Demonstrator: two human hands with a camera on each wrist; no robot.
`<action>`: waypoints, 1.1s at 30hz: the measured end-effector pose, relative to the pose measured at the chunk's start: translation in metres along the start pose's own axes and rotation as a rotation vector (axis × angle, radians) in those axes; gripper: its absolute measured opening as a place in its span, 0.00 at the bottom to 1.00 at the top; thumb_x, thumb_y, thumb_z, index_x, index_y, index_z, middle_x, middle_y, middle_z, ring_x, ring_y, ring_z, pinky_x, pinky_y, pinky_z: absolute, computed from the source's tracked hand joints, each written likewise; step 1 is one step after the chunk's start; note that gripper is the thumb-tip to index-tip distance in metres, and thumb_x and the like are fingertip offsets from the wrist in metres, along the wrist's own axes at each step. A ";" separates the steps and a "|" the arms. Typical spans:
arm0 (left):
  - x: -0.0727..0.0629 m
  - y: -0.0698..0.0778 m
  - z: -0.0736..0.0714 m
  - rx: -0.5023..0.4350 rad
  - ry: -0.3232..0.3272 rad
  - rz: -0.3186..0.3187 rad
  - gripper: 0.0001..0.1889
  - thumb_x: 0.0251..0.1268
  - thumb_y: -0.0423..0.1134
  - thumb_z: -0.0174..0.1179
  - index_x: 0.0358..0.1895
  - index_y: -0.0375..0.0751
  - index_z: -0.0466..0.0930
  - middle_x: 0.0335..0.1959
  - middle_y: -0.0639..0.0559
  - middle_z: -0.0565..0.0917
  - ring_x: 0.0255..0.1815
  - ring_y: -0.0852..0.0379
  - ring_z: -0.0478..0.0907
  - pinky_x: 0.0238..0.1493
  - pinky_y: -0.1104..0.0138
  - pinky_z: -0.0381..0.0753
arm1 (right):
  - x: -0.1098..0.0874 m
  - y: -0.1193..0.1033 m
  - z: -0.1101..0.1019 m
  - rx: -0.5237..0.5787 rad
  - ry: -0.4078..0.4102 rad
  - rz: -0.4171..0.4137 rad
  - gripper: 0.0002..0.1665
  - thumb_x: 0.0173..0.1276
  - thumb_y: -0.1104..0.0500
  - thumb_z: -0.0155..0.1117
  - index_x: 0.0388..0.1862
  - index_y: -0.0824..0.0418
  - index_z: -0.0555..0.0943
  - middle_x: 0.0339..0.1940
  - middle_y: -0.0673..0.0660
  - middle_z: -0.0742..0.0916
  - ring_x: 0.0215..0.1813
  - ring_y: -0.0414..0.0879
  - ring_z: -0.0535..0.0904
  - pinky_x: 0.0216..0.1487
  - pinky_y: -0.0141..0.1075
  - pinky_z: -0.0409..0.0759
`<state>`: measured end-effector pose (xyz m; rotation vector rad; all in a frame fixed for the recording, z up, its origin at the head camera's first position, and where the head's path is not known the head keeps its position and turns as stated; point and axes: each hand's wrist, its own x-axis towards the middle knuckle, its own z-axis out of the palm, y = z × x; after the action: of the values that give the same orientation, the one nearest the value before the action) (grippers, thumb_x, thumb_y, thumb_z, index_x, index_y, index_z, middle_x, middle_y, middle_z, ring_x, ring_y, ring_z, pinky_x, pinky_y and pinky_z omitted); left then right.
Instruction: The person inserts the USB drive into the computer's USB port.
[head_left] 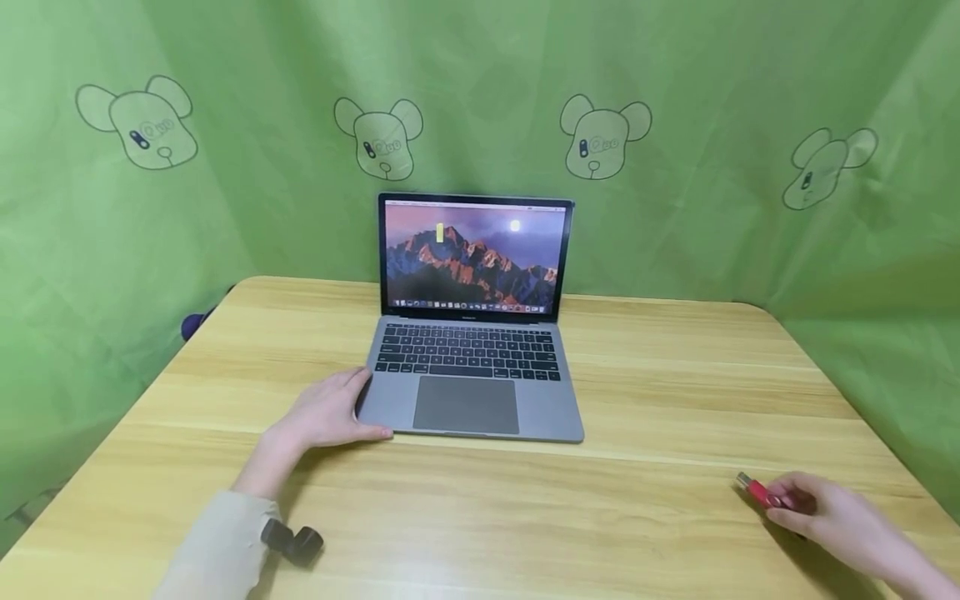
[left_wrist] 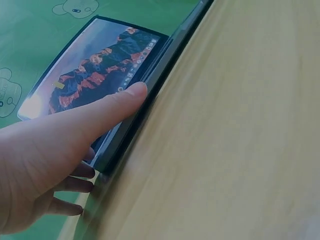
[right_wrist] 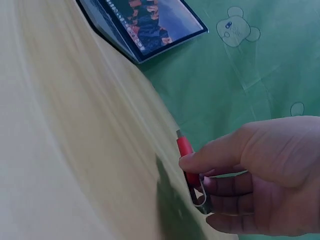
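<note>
A grey laptop [head_left: 465, 408] stands with its lid raised on the wooden table, its screen lit with a mountain picture. At its front left corner, my left hand [head_left: 327, 411] holds the base, thumb [left_wrist: 132, 95] along the front edge and fingers by the left side. Off to the right, my right hand [head_left: 840, 517] pinches a red USB flash drive [head_left: 759, 492] between thumb and fingers, low over the tabletop. The drive's metal plug [right_wrist: 180, 133] points away from the hand, bare of any cap. A metal swivel loop [right_wrist: 201, 200] hangs at its back end.
The wooden table [head_left: 660, 400] reaches back to a green curtain [head_left: 480, 67] printed with bear heads, which also hangs along both sides. A black device [head_left: 292, 542] sits at the left sleeve's cuff. Something dark purple [head_left: 193, 325] shows beyond the table's left edge.
</note>
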<state>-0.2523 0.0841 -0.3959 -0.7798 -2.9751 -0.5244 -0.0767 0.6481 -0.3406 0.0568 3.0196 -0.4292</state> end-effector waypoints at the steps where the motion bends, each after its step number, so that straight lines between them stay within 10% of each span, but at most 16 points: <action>1: 0.000 0.000 0.000 0.008 0.003 0.001 0.57 0.39 0.72 0.61 0.66 0.28 0.60 0.63 0.33 0.67 0.62 0.37 0.64 0.60 0.45 0.65 | 0.002 -0.002 -0.001 0.007 0.012 -0.015 0.11 0.59 0.56 0.67 0.37 0.61 0.79 0.28 0.48 0.77 0.28 0.32 0.66 0.27 0.30 0.67; 10: 0.000 -0.004 0.004 0.054 0.013 -0.011 0.59 0.38 0.77 0.56 0.66 0.30 0.62 0.63 0.36 0.68 0.62 0.39 0.65 0.59 0.43 0.65 | 0.023 -0.026 -0.009 0.118 0.003 -0.084 0.11 0.61 0.58 0.65 0.39 0.63 0.77 0.37 0.55 0.83 0.32 0.35 0.78 0.30 0.30 0.76; 33: 0.001 -0.008 0.004 0.121 0.044 0.035 0.57 0.40 0.79 0.51 0.65 0.32 0.64 0.62 0.37 0.70 0.62 0.40 0.65 0.63 0.46 0.60 | 0.089 -0.080 -0.002 0.122 0.068 -0.275 0.11 0.63 0.63 0.62 0.42 0.68 0.79 0.32 0.52 0.80 0.33 0.43 0.71 0.31 0.34 0.72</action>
<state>-0.2564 0.0796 -0.4020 -0.7971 -2.9146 -0.3520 -0.1693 0.5744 -0.3251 -0.3455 3.0727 -0.6469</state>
